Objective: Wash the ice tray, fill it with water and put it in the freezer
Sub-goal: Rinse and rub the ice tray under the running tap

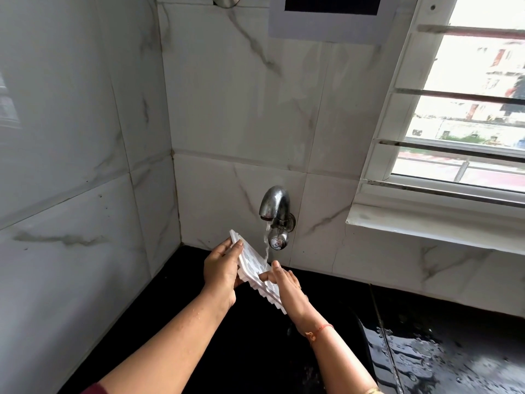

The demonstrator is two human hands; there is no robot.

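We are holding the ice tray [253, 261] tilted on its long edge under the tap [274, 206], and the stream of water [266, 245] is striking its upper face beside the far end. Our left hand [221, 268] is gripping that raised end, fingers curled over the rim and thumb behind. Our right hand [289, 285] is lying along the lower end with the fingers fairly straight against the moulded face; we cannot tell whether it is pinching the edge or only pressing. We are judging this as washing, not yet filling: at this slant nothing is staying in the cells. The risk we are running is slippage, since wet plastic and wet skin are giving little purchase and a rub from the right hand could twist the tray out of the left. Water is also bouncing off the slanted face, and the black counter [426, 354] at our right is already looking wet.
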